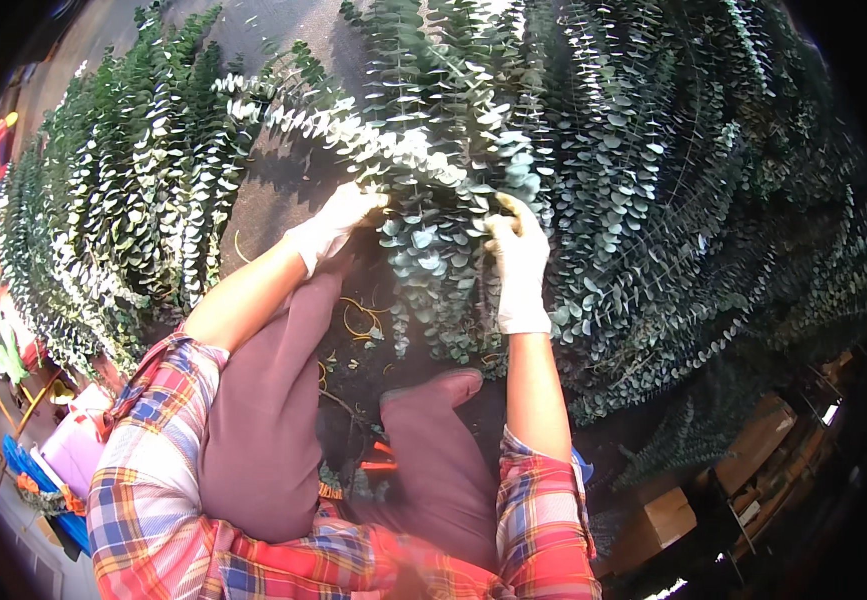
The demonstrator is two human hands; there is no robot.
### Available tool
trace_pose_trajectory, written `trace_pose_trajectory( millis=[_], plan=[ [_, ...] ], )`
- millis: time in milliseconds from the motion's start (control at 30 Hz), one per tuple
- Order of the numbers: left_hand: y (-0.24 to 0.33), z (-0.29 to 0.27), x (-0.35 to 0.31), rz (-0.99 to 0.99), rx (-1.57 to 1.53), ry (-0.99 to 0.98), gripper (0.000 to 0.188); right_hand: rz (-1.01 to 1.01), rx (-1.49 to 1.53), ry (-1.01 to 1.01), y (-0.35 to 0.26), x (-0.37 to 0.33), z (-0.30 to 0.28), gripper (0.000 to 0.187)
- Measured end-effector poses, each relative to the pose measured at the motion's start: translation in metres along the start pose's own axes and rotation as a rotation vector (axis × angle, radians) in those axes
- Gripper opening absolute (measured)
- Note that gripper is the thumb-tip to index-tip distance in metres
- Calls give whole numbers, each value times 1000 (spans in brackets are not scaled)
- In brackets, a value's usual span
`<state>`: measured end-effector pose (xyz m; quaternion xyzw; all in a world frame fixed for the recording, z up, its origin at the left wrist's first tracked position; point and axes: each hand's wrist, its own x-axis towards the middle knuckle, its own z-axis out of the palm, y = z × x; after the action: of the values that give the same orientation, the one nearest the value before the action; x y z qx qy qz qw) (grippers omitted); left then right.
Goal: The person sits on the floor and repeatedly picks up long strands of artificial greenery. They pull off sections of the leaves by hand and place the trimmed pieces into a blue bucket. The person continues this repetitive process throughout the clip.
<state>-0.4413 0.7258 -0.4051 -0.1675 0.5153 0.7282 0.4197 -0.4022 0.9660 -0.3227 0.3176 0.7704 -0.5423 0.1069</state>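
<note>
In front of me, eucalyptus branches (pixel 423 150) with round grey-green leaves hang or lie between my two gloved hands. My left hand (pixel 343 218), in a white glove, has its fingertips pinched together at the leaves on the left edge of this bunch. My right hand (pixel 519 255), gloved too, curls its fingers round the bunch's right side; the stems in its grasp are partly hidden by leaves. A pale, sunlit eucalyptus branch (pixel 353 138) slants across above both hands. Between my legs lies a tool with red handles (pixel 380 458), its far end hidden.
A eucalyptus pile (pixel 143 170) stands at the left, and a larger eucalyptus heap (pixel 673 190) fills the right. Thin yellow loops (pixel 360 318) lie on the dark ground by my knee. Cardboard boxes (pixel 669 517) sit at lower right, a purple container (pixel 75 447) at lower left.
</note>
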Motion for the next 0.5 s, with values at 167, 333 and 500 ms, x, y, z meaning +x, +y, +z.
trace_pose_trajectory(
  millis=[167,333,500],
  plan=[
    [-8,-3,9,72,90,-18,19,-82,88,286,34,31,-58,43],
    [-5,-1,4,4,118,30,22,-511,-202,21,-15,6,-12,62],
    [-14,-2,13,96,-24,-107,19,-383,-548,-90,4,42,19,96]
  ],
)
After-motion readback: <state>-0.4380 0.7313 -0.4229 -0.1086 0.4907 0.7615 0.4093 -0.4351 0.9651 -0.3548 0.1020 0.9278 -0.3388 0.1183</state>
